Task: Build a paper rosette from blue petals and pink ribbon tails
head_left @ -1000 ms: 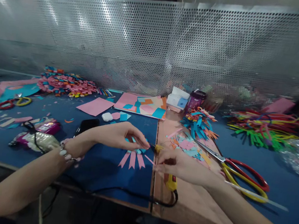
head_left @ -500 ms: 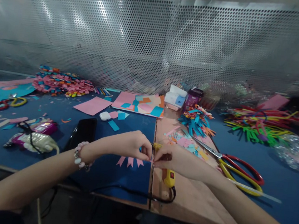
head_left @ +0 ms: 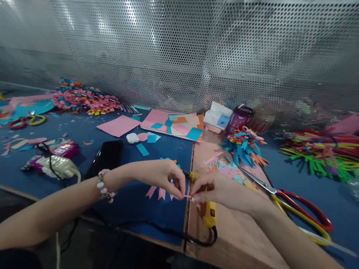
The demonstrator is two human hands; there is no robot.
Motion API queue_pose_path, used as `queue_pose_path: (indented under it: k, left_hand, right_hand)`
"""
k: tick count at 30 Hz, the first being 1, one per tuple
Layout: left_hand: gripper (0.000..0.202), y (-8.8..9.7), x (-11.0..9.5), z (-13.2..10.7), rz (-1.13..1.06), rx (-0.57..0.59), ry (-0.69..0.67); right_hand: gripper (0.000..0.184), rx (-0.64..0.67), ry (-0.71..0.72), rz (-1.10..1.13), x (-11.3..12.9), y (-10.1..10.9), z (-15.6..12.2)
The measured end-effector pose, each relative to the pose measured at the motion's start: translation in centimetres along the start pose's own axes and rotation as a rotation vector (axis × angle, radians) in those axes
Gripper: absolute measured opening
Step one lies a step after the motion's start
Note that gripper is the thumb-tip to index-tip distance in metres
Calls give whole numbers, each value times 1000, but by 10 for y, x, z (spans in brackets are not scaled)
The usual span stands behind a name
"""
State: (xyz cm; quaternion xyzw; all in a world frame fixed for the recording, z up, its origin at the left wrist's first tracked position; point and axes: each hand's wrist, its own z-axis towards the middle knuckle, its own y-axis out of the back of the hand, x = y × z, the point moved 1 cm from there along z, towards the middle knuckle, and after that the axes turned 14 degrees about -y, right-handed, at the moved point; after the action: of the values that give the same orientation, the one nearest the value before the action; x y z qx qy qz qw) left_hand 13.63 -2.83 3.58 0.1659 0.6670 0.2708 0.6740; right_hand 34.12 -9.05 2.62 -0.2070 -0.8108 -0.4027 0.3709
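Note:
Between the fingertips of both hands is a small pink strip [head_left: 187, 196], held just above the seam of the table. My left hand [head_left: 170, 177] pinches its left end, and my right hand [head_left: 209, 189] pinches the right end. Several pink strips with notched ends [head_left: 161, 194] lie below and behind my left hand, partly hidden by it. Under my right hand rests a yellow-handled corded tool [head_left: 209, 215], probably a glue gun or soldering iron; its middle is covered by the hand. A black phone [head_left: 107, 158] lies left of my left hand.
Large scissors [head_left: 303, 211] with red and yellow handles lie right of my right hand. Paper sheets [head_left: 118, 126], scraps and strip bundles [head_left: 244, 146] are spread at the back. A perforated metal panel [head_left: 176, 52] stands behind. A black cord [head_left: 156, 226] crosses the front.
My hands have drawn slightly apart, and the pink strip now shows between the fingertips. The whole view has shifted a little, so everything appears further right.

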Motion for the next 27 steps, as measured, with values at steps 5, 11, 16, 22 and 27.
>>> queue_pose_path:
  k: [5, 11, 16, 22, 27]
  left_hand:
    - [15, 2, -1, -2, -58, 2, -12]
    - [17, 2, 7, -3, -31, -42, -64]
    - [17, -1, 10, -4, 0, -92, -33]
    - [11, -5, 5, -1, 27, -99, -25]
    - [13, -7, 9, -3, 65, -143, -23]
  right_hand:
    - [14, 24, 49, -83, 5, 2, -1]
    - [15, -57, 122, -200, 15, 4, -7]
    - [15, -110, 184, -321, 15, 6, -9]
    - [15, -107, 245, -389, 17, 4, -7]
    - [12, -171, 224, -264, 13, -1, -6]
